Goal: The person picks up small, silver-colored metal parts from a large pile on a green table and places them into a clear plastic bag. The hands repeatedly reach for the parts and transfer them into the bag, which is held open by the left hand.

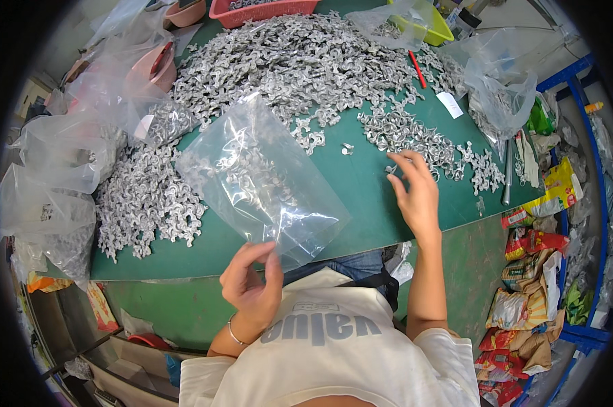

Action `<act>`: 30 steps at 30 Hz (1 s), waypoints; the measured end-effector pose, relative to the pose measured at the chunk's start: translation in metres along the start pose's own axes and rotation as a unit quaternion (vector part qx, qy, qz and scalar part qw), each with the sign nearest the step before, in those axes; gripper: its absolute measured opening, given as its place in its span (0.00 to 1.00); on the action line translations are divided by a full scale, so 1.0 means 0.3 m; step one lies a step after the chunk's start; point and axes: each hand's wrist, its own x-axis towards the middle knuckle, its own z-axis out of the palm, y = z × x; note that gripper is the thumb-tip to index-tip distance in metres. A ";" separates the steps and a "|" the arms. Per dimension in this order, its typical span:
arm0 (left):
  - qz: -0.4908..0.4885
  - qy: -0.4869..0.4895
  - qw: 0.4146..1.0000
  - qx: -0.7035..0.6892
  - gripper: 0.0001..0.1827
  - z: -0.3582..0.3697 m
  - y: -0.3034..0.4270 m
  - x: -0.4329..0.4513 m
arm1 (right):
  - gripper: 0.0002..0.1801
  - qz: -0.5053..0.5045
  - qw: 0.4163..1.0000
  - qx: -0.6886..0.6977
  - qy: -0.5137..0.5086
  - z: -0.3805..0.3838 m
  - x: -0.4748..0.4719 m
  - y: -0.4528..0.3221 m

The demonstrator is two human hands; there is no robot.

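Observation:
My left hand (253,277) pinches the near edge of a clear plastic bag (311,188), which lies on the green tabletop (357,203) with small silvery metal parts in or under it. At the edge of a small heap of shiny curved metal parts (408,135), my right hand (413,188) has its thumb and index finger apart, close to one part (391,168); whether they touch it I cannot tell. A lone metal piece (347,149) lies between the bag and that heap. A large pile of grey metal parts (286,61) spreads across the back.
Another pile of parts (148,203) and filled plastic bags (57,219) are at the left. A red stick (417,69), a white paper slip (449,105) and a metal tool (508,173) lie at the right. Behind stand a pink basket (265,12) and a yellow-green basket (438,30).

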 end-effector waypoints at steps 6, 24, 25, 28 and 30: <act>0.023 0.000 1.000 0.018 0.12 -0.009 -0.008 0.010 | 0.12 0.090 0.984 0.133 -0.072 0.085 0.046 -0.005; 0.007 -0.024 0.999 0.021 0.10 -0.007 -0.004 0.006 | 0.15 -0.171 0.909 0.348 -0.154 0.006 -0.187 -0.301; 0.003 -0.023 0.999 0.023 0.10 -0.001 -0.002 0.007 | 0.18 -0.174 0.940 0.257 -0.143 0.105 -0.202 -0.317; -0.008 -0.017 0.999 0.041 0.09 0.008 0.020 0.011 | 0.23 -0.160 0.961 0.171 -0.146 0.221 -0.169 -0.376; -0.031 0.018 0.999 0.030 0.11 -0.002 0.009 -0.001 | 0.20 -0.139 0.955 0.219 -0.142 0.197 -0.150 -0.390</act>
